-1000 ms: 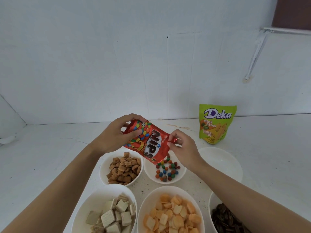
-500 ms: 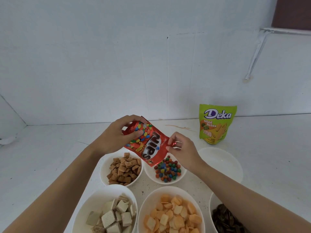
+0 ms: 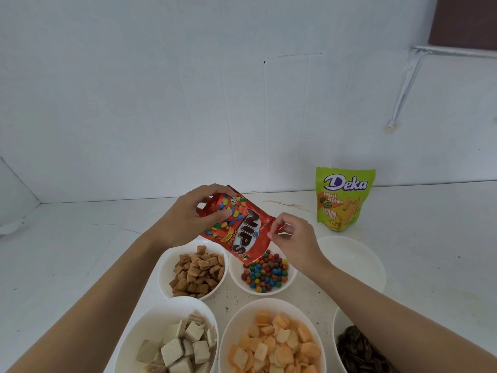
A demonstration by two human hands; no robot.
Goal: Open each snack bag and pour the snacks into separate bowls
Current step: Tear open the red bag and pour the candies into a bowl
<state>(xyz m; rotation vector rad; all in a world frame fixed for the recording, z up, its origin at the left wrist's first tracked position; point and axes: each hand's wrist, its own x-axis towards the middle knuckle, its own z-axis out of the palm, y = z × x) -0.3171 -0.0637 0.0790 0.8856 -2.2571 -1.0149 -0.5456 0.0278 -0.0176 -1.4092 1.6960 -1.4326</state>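
More candies [image 3: 265, 275] now fill the candy bowl [image 3: 234, 270] under the tilted "Nips" bag [image 3: 242, 230]; the left hand [image 3: 188, 219] grips its top, the right hand [image 3: 293, 240] pinches its corner. Behind that bowl stands one "Deka Mini Bites" bag [image 3: 344, 200]. Six bowls [image 3: 352, 262] in all.

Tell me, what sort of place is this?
Probably a home kitchen counter, though that's a guess: a white countertop against a bare white wall, several white snack bowls, and a Deka pouch standing at the back.

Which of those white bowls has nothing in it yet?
The bowl at the back right, just in front of the green Deka bag: its inside is bare white, while the others each hold a snack.
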